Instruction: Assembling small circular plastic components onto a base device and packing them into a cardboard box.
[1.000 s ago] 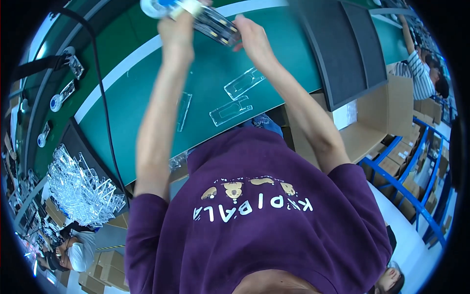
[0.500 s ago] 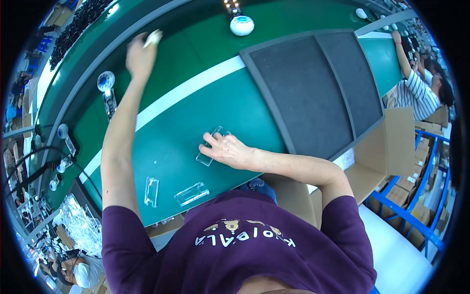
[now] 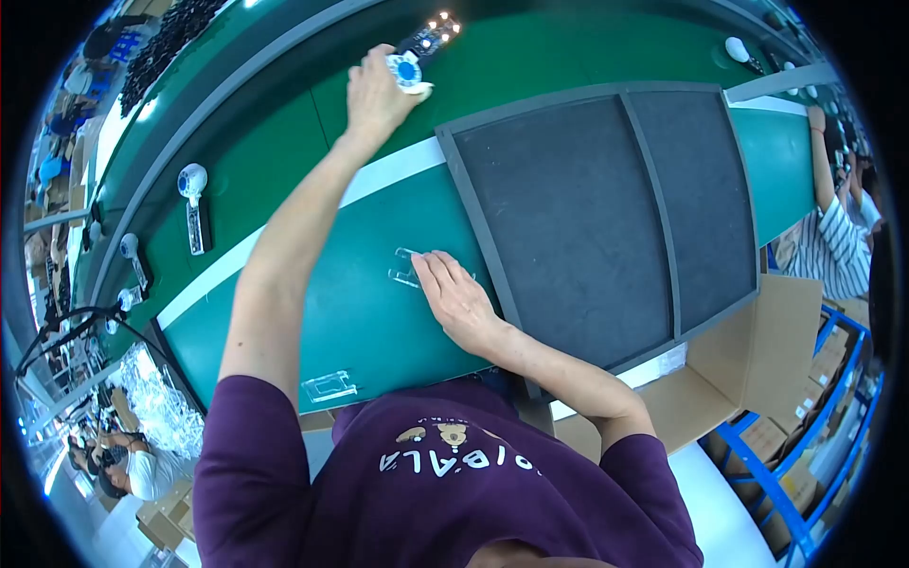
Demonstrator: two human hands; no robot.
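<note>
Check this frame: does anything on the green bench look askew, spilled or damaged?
Nothing stands out. The left hand grips a white and blue device at the conveyor; the right hand rests on a clear plastic piece. Another clear piece lies flat near the bench edge, intact.

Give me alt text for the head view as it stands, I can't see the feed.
The left hand reaches far across a green bench and grips a small white fan with a blue centre. The right hand rests flat on a clear plastic tray beside a grey mat; another clear tray lies near the bench edge.
</note>
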